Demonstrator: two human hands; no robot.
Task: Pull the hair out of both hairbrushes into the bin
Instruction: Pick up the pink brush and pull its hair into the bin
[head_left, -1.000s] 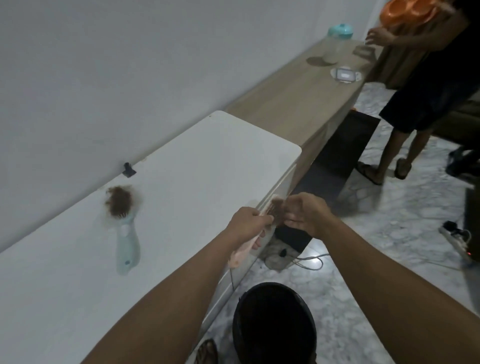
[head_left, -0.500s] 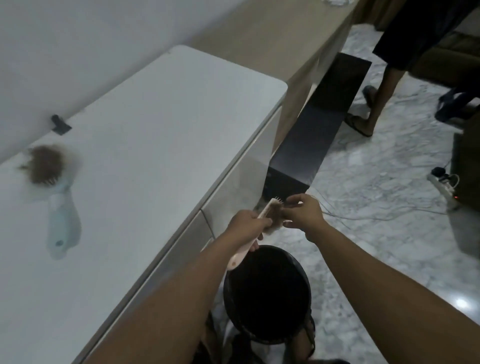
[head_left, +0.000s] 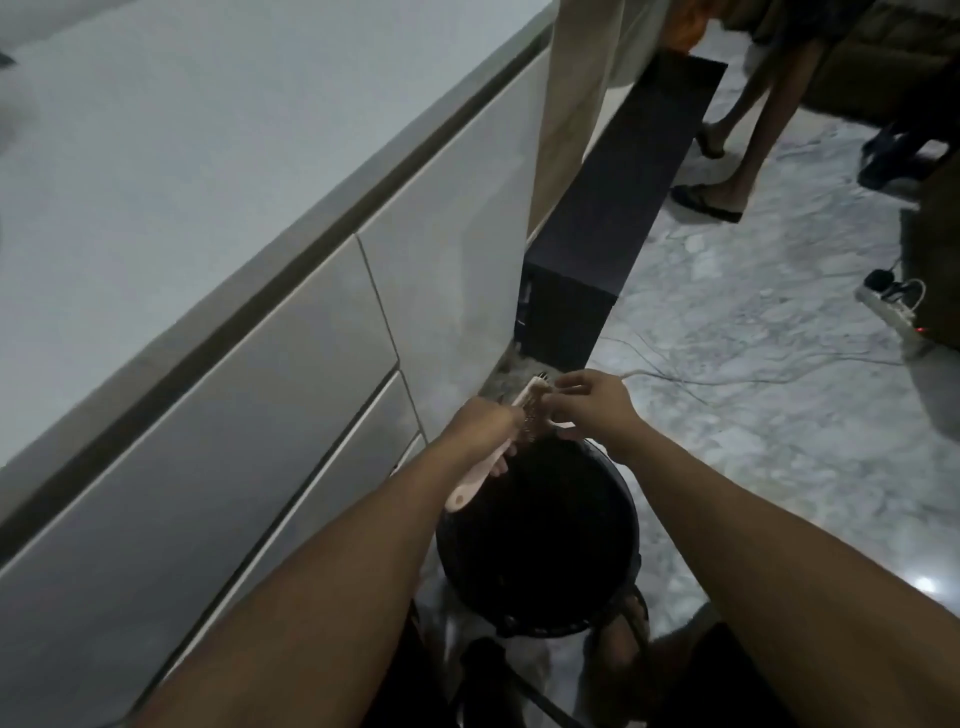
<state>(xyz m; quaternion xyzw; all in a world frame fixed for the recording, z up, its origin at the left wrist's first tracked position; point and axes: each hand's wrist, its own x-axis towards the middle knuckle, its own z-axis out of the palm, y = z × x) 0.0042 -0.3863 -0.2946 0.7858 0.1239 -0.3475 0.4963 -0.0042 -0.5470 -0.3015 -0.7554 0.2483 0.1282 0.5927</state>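
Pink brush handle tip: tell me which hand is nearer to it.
Left. The left hand grips the pink brush on its handle, just above the tip that sticks out below it. The right hand is farther up, its fingers picking at the bristle head over the bin.

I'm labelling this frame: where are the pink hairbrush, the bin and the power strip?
pink hairbrush (head_left: 470, 488): head view, on its handle.
bin (head_left: 626, 499): head view, on its right rim.
power strip (head_left: 885, 306): head view, on its white body.

A white desk (head_left: 156, 171) with drawer fronts fills the nine-to-eleven o'clock side. A dark low cabinet (head_left: 613, 218) runs toward one o'clock on the marble floor (head_left: 753, 415). Another person's sandalled feet (head_left: 706, 200) stand at one o'clock; a power strip (head_left: 885, 304) lies at three o'clock.
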